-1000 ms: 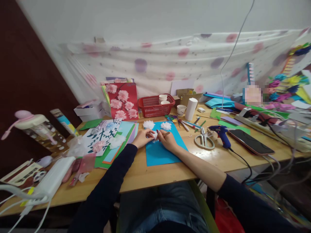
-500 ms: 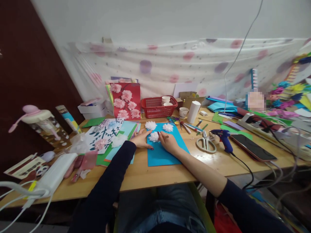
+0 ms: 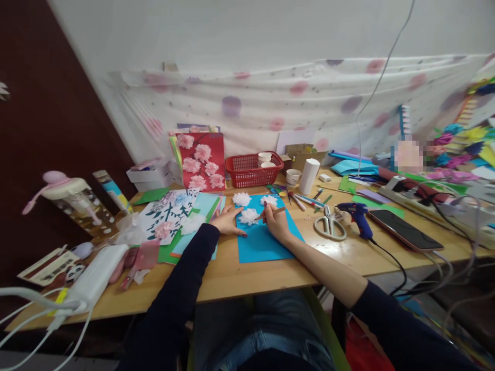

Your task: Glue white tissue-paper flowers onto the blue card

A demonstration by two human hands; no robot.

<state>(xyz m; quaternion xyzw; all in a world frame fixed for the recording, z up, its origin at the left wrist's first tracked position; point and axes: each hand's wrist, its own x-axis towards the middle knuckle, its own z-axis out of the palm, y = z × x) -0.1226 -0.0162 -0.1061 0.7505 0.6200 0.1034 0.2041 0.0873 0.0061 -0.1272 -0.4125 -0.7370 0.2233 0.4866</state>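
A sheet of blue paper (image 3: 266, 247) lies on the wooden table before me, bearing several fluffy white paper flowers. My left hand (image 3: 228, 221) rests at the sheet's left edge, thumb and fingers spread beside the nearest white flower (image 3: 248, 216). Between the fingers of my right hand (image 3: 276, 224) is a slim brown pencil (image 3: 279, 209), its tip pointing left at that flower. Whether the tip touches the petals I cannot tell. Another white flower (image 3: 242, 199) sits behind at the left, and one more white flower (image 3: 268, 199) lies just beyond my right fingers.
Scissors (image 3: 330, 228), a blue glue gun (image 3: 358, 219) and a phone (image 3: 404, 228) lie on the right. Behind the sheet stands a red basket (image 3: 253, 178) with paper cups. Painted and coloured papers (image 3: 166, 214) spread to the left, near a white power strip (image 3: 95, 275).
My right hand has drawn back to the right from the nearest flower, so the pencil shows more fully. My left hand has stayed beside the flower. The view has shifted slightly.
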